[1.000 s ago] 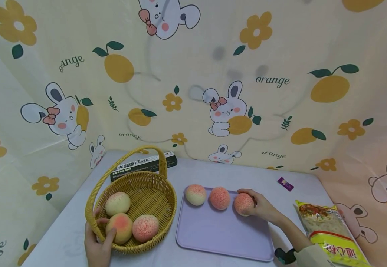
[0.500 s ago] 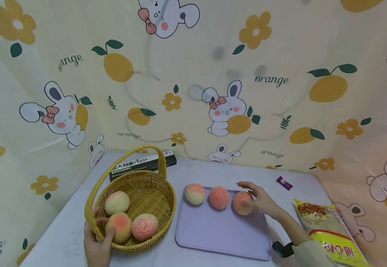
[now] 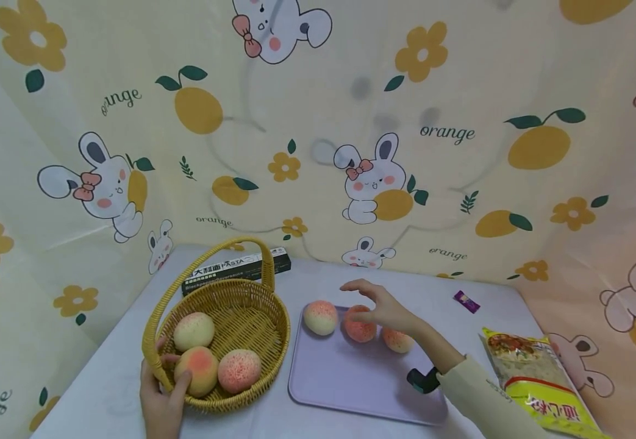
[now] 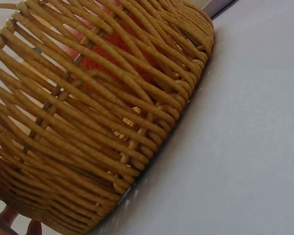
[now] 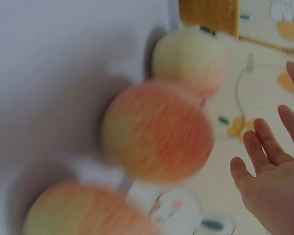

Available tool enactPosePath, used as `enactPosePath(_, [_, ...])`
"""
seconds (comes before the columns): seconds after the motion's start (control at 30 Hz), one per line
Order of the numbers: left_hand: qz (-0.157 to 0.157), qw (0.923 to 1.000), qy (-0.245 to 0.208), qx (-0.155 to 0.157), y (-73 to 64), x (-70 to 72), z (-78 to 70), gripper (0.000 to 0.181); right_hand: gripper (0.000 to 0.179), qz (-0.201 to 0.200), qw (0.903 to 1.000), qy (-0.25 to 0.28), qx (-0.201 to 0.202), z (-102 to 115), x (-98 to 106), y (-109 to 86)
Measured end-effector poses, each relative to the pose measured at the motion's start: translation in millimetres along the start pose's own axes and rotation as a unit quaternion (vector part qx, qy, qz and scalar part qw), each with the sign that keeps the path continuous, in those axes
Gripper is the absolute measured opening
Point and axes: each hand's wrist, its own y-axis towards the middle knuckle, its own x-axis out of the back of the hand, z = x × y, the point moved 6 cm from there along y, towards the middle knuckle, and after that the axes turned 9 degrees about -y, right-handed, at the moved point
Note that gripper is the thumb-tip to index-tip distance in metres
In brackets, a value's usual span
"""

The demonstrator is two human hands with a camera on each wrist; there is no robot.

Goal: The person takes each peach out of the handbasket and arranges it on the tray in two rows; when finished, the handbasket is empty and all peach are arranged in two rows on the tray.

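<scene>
1. The woven basket [image 3: 249, 323] on the desk [image 3: 103, 390] holds three peaches: a pale peach [image 3: 193, 330] at its 10 o'clock, a blushed peach [image 3: 199, 369] at 7, a speckled peach [image 3: 239, 371] at 5.
2. At the basket's 3 o'clock, a flat lilac tray [image 3: 364, 384] carries a pink-topped peach [image 3: 321, 320] at 10, a red peach [image 3: 360, 332] at 12 and a partly covered peach [image 3: 398, 342] at 1.
3. The basket is round wicker with an arched handle; the tray's corners are rounded.
4. The left hand [image 3: 164, 396] grips the basket's rim at 8 o'clock.
5. The right hand [image 3: 386, 311], fingers loosely extended, hovers over the red peach, forearm coming from 4 o'clock.
</scene>
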Motion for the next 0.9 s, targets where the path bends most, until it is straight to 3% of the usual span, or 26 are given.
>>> enactPosePath(0.23, [0.001, 1.0000, -0.001, 0.000, -0.4, 0.4, -0.4, 0.070, 0.046, 0.083, 0.9960, 0.002, 0.032, 38, -39, 39.1])
enactPosePath(0.47, [0.004, 0.9999, -0.012, 0.003, 1.0, 1.1, 2.3, 0.072, 0.046, 0.170, 0.9822, -0.019, 0.078, 74, -74, 71.4])
enactPosePath(0.57, [0.005, 0.9999, -0.013, -0.002, 1.7, 2.0, 3.2, 0.072, 0.048, 0.210, 0.9703, -0.039, 0.113, 90, -87, 82.3])
enactPosePath(0.7, [0.002, 0.9999, -0.013, -0.001, 1.0, 3.1, 2.4, 0.071, 0.043, 0.278, 0.9456, -0.040, 0.164, 113, -111, 94.0])
enactPosePath(0.9, [-0.001, 1.0000, -0.006, -0.007, 0.3, 1.4, 1.0, 0.071, 0.038, 0.355, 0.9134, -0.051, 0.193, 143, -144, 101.8])
